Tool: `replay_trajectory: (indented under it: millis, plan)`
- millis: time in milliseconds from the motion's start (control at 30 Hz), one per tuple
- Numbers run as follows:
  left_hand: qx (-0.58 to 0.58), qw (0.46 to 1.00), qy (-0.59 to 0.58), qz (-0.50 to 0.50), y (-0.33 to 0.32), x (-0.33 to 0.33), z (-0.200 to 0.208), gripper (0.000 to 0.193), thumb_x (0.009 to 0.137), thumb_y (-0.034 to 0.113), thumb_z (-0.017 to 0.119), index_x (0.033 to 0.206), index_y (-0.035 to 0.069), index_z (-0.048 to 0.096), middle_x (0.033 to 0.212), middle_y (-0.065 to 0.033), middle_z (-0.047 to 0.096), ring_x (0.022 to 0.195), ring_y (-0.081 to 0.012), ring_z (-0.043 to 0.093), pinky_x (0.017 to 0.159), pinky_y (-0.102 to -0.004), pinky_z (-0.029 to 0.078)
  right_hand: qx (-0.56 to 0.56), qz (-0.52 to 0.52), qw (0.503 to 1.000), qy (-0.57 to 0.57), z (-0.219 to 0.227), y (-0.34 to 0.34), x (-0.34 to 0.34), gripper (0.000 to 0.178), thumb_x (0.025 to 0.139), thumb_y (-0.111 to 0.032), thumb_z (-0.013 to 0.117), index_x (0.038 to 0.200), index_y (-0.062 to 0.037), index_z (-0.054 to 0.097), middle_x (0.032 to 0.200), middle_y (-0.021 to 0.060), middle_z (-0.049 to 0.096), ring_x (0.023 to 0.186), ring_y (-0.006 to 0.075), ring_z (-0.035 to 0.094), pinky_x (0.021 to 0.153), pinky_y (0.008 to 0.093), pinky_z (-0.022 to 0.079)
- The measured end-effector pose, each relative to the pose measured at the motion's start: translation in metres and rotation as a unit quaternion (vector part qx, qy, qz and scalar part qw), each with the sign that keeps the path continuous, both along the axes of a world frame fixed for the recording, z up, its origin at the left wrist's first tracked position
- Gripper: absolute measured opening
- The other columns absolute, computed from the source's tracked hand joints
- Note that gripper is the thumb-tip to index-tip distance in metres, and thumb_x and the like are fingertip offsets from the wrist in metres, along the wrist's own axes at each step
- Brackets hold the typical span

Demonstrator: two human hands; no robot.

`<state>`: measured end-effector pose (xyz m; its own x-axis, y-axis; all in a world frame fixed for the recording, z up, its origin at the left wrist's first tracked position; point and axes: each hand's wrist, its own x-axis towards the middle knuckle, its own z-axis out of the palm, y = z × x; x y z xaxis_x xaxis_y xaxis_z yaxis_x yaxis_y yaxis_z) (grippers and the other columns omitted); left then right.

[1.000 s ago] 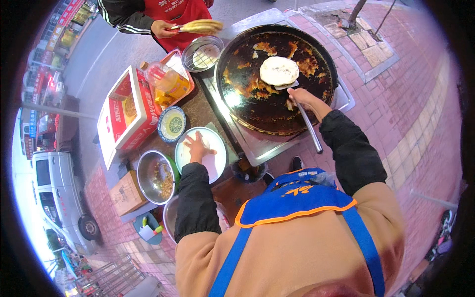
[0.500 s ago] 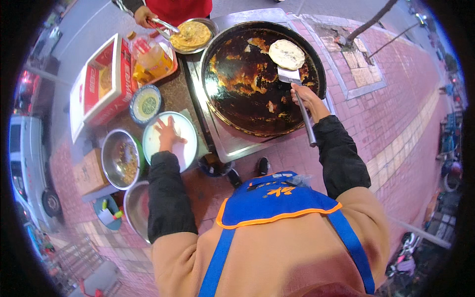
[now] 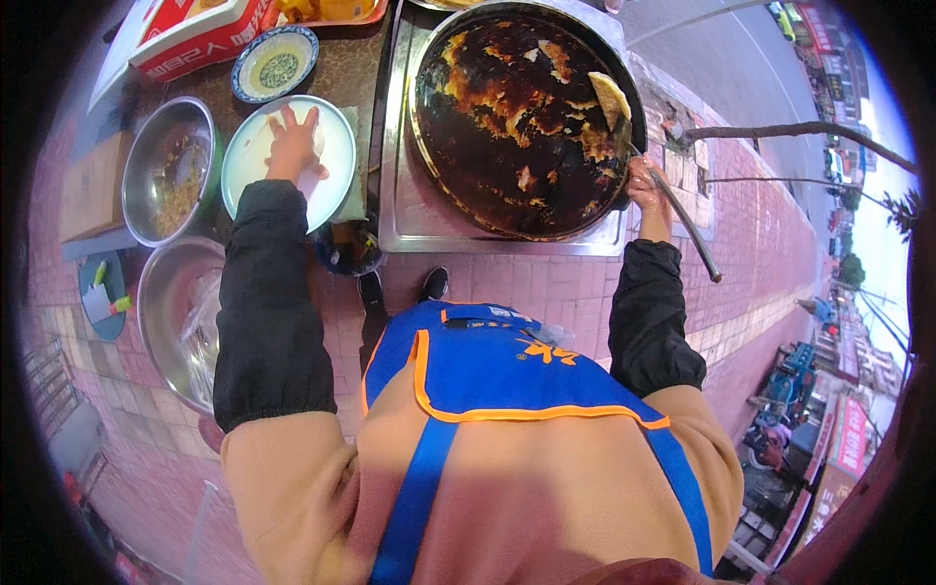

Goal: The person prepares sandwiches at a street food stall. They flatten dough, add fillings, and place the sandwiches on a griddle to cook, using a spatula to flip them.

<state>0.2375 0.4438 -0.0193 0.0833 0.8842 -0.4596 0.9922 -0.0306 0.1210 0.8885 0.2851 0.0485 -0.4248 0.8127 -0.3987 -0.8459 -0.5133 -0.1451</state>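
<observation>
Pavement: pink bricks
Left hand: spread wide, touching my round white plate
Right hand: I clench a long silver metal spatula handle

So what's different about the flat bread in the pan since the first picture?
The flat bread moved from the middle of the pan to its right edge and now shows as a narrow crescent. Nothing was let go: the right hand still holds the spatula, and the left hand stays spread on the white dish.
</observation>
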Motion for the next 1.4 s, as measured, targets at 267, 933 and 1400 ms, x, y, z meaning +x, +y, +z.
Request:
replay_trajectory:
  millis: [267, 933, 1400]
  plan:
    - [0.009, 1.0, 0.0, -0.002, -0.002, 0.001, 0.003, 0.135, 0.039, 0.021, 0.096, 0.149, 0.031, 0.019, 0.158, -0.0246, -0.001, 0.14, -0.0565, 0.008, 0.101, -0.0616, 0.04, -0.136, 0.113, 0.904, -0.388, 0.0, -0.039, -0.046, 0.037, 0.098, -0.044, 0.047, 0.071, -0.0188, 0.047, 0.054, -0.0041, 0.039, 0.04, 0.0088, 0.033, 0.034, 0.0257, 0.023]
    - [0.028, 0.99, 0.065, -0.124, 0.027, -0.03, -0.063, 0.145, 0.038, 0.034, 0.096, 0.154, 0.02, 0.011, 0.156, -0.031, -0.003, 0.14, -0.0571, 0.0, 0.106, -0.063, 0.032, 0.054, 0.185, 0.624, -0.757, -0.064, -0.015, -0.094, 0.06, 0.094, -0.055, 0.048, 0.068, -0.0012, 0.057, 0.061, 0.0058, 0.052, 0.06, 0.0179, 0.047, 0.059, 0.0386, 0.038]
    - [0.006, 0.994, 0.053, -0.096, 0.017, -0.015, -0.031, 0.14, 0.04, 0.035, 0.096, 0.153, 0.02, 0.015, 0.156, -0.0301, -0.003, 0.14, -0.0577, 0.002, 0.105, -0.0605, 0.036, 0.014, 0.112, 0.689, -0.716, -0.081, 0.031, -0.094, 0.054, 0.096, -0.055, 0.044, 0.067, -0.0102, 0.05, 0.056, -0.0005, 0.039, 0.049, 0.014, 0.036, 0.046, 0.0353, 0.028]
